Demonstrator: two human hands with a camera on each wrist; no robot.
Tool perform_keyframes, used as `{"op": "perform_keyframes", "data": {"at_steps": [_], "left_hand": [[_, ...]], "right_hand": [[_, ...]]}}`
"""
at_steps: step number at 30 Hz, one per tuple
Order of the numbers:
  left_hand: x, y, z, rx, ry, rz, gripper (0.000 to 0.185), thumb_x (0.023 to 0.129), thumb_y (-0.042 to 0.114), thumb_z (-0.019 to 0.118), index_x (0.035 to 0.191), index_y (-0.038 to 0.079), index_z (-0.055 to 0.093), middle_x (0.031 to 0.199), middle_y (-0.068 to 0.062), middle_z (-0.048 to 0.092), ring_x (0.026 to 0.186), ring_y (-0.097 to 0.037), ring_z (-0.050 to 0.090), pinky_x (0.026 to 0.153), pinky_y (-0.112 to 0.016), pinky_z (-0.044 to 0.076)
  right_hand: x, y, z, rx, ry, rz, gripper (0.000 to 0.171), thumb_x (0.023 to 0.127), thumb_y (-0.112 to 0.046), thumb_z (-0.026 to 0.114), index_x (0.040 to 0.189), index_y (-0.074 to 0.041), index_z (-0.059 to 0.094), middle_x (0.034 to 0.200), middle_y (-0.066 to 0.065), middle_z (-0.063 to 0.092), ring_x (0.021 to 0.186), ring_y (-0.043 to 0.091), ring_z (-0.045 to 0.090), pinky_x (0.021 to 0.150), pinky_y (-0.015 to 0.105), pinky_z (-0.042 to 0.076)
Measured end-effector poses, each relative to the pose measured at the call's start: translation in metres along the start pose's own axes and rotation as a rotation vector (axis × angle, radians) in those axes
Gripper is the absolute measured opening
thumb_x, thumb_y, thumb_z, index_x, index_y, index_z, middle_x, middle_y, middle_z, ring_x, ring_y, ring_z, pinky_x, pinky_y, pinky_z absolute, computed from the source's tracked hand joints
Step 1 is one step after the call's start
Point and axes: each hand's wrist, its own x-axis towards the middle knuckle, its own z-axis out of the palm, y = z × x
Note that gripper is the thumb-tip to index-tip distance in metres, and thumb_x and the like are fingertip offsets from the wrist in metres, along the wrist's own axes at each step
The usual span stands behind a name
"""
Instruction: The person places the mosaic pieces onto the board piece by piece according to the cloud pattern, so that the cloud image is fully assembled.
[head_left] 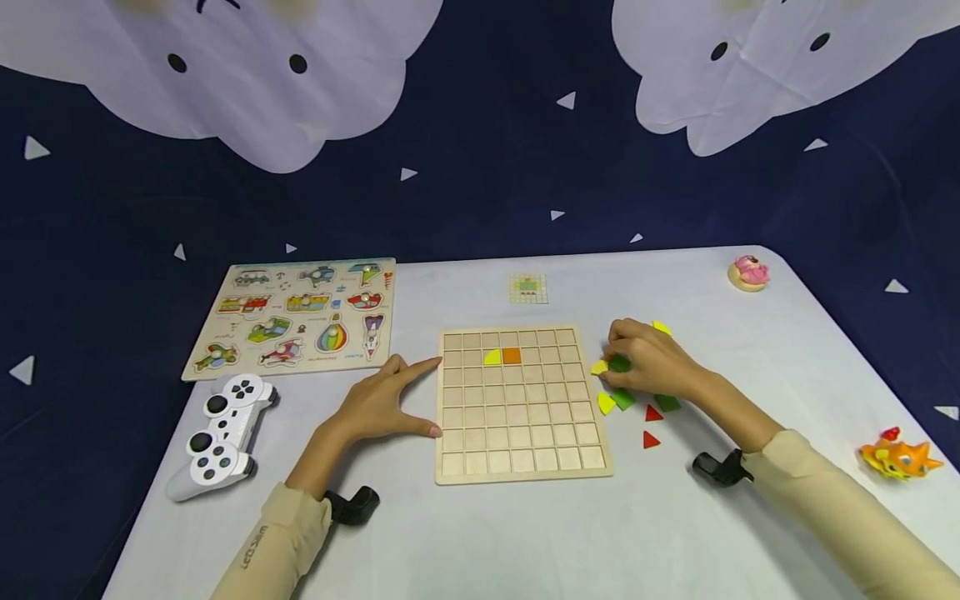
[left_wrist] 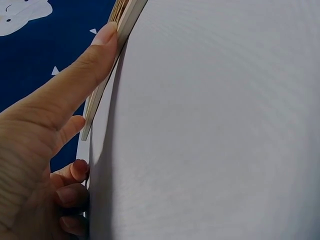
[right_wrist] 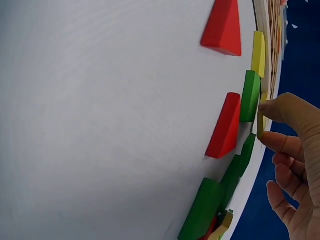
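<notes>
A square wooden grid board (head_left: 491,417) lies on the table with a yellow quarter-circle piece (head_left: 492,357) and an orange square piece (head_left: 512,356) in neighbouring cells near its top. The thumb and index finger of my left hand (head_left: 378,402) are spread straight against the board's left edge; its other fingers bend in beneath the palm. Right of the board, my right hand (head_left: 648,358) pinches another yellow quarter-circle piece (right_wrist: 261,122) between thumb and index finger. Around that hand lie green pieces (head_left: 622,399), a loose yellow piece (head_left: 606,403) and red triangles (head_left: 651,440).
Behind the board lies a small pattern card (head_left: 528,288). A wooden vehicle puzzle (head_left: 296,317) and a white game controller (head_left: 223,442) are at the left. On the right sit a pink figurine (head_left: 749,272) and an orange toy (head_left: 900,457).
</notes>
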Motion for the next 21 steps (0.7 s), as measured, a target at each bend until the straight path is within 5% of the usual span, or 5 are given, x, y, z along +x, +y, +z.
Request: {"op": "perform_keyframes", "data": {"at_steps": [21], "left_hand": [[0.001,0.000,0.000,-0.011,-0.010,-0.018,0.109,0.058,0.069,0.084,0.151,0.033,0.042,0.094,-0.002,0.041,0.067,-0.016,0.039,0.059,-0.030,0.033]], "right_hand": [[0.033,-0.029,0.004,0.094,0.039,-0.102,0.022,0.073,-0.024,0.086,0.084,-0.008,0.077,0.088,-0.001,0.056,0.079,0.009,0.046,0.068,0.027,0.045]]}}
